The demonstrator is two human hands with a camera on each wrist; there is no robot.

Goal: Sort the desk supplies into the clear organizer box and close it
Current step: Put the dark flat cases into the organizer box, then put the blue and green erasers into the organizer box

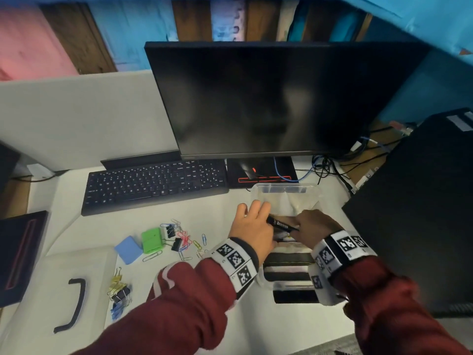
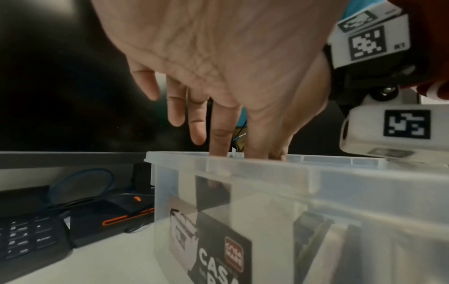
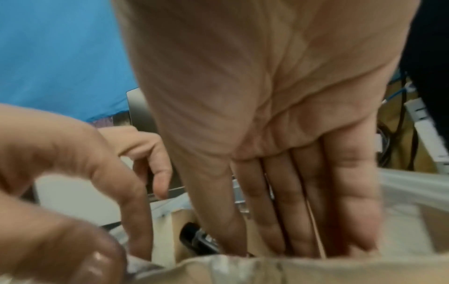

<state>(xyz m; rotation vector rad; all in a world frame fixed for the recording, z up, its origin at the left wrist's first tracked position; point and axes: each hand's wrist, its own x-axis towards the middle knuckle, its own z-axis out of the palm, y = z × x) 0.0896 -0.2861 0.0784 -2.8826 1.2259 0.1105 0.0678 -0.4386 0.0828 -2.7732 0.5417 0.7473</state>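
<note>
Roughly midway, going by what's left. Lower left of frame: lid (image 1: pixel 64 290) lying off on the bench (image 1: pixel 256 326). Left of centre: blue pad (image 1: pixel 128 249), green block (image 1: pixel 151 240), binder clips (image 1: pixel 120 290) and paper clips (image 1: pixel 184 239) still loose. Centre right: left hand (image 1: pixel 252 230) relaxed on the clear organizer box (image 1: pixel 279 187) rim, right hand (image 1: pixel 316 228) flat-fingered inside by a black marker (image 1: pixel 281 224); actual grasp can't tell. Box contents otherwise unclear.

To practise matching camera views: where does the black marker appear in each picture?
Head: black marker centre-right, between both hands, over the clear organizer box.
Left wrist: not visible; hidden behind the box wall.
Right wrist: lower centre, beside the fingers.
Shared landmark: the box.
</note>
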